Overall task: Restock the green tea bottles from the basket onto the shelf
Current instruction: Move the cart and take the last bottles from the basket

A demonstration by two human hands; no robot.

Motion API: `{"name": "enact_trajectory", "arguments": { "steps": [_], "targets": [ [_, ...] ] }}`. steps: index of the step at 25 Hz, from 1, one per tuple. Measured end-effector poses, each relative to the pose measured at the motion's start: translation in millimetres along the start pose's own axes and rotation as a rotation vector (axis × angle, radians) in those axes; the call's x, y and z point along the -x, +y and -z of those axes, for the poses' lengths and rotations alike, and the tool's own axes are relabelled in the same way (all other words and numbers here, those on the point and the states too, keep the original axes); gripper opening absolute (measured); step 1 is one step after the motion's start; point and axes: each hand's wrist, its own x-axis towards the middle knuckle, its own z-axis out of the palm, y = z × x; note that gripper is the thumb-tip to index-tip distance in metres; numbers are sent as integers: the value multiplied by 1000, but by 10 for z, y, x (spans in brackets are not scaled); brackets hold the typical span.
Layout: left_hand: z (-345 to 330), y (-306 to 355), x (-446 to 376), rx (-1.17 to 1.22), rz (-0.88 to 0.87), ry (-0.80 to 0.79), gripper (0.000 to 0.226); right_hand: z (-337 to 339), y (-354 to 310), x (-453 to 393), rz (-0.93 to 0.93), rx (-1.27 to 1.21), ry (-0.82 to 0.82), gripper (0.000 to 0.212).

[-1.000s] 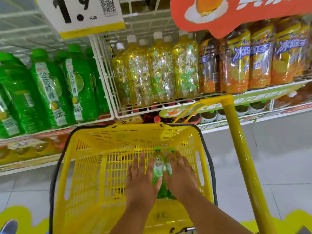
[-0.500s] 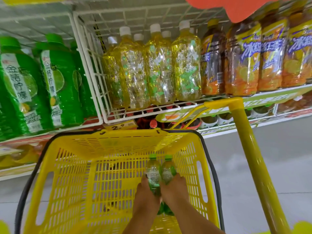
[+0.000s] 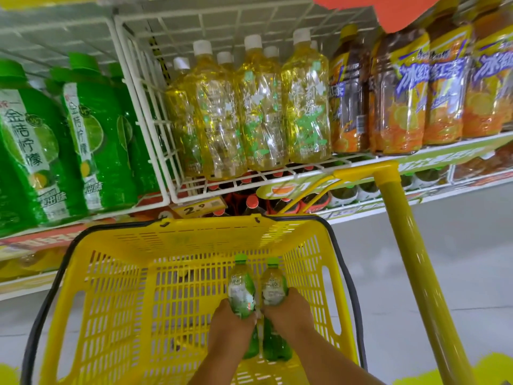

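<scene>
Inside a yellow slatted plastic basket (image 3: 116, 295), the left hand (image 3: 230, 326) and right hand (image 3: 288, 312) each clench around one small green-capped tea bottle (image 3: 241, 290) (image 3: 273, 287), side by side, likely for lifting both toward the white wire shelf (image 3: 155, 151).

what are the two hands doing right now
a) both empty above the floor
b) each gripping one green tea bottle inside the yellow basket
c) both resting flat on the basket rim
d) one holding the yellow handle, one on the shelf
b: the left hand and right hand each grip a green-capped bottle, left bottle and right bottle, inside the yellow basket.
</scene>
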Motion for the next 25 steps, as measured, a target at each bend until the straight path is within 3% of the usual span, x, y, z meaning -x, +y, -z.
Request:
{"name": "enact_trajectory", "arguments": {
  "steps": [8,13,19,25],
  "targets": [
    [588,444,639,64,-157,45,40,579,-377,654,99,-28,53,46],
    [1115,816,1285,111,-188,89,65,1013,-772,1368,168,-76,78,44],
    [1964,1166,2218,208,-280,127,39,1700,-1273,2464,256,-221,117,44],
    [2823,1629,3329,279,-427,151,32,2287,-1703,3609,344,-342,120,40]
  ]
}}
